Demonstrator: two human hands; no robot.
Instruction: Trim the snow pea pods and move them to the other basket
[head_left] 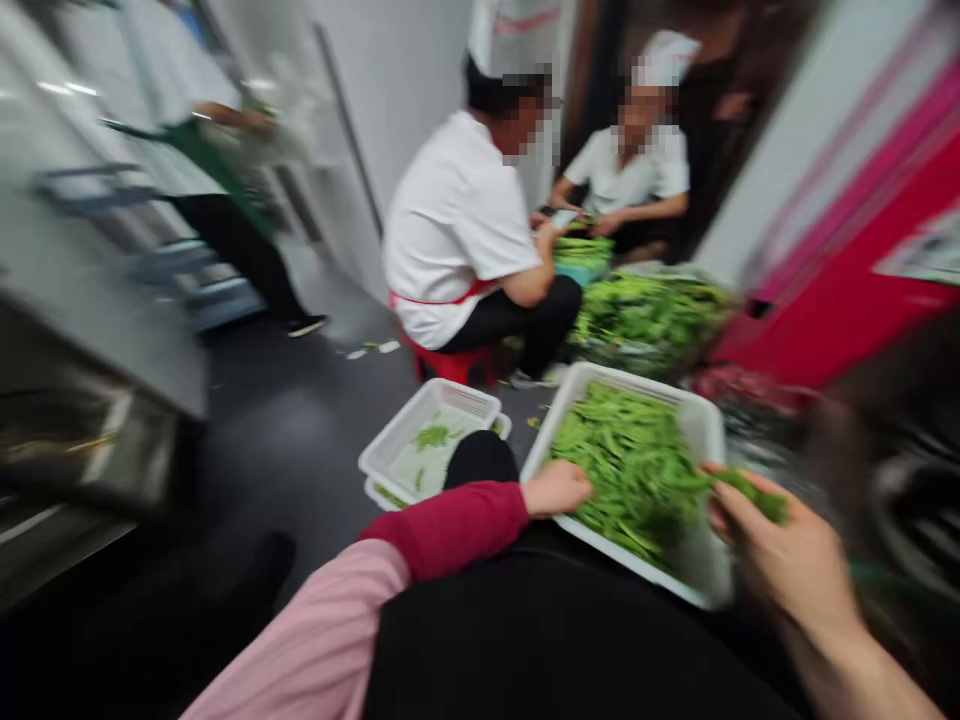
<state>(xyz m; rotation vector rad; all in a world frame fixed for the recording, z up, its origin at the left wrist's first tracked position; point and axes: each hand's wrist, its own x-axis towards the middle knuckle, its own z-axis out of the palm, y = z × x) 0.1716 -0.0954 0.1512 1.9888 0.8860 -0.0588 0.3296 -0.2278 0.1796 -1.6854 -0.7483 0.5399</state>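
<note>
One white basket of green pods sits at the person's lap; the pods are too many to count. The left hand, fingers curled closed, is at its near-left rim; whether it grips anything cannot be told. The right hand, at the right rim, is closed on one small bunch. Two stacked baskets stand on the floor. Three co-workers are present: two seated, one upright.
</note>
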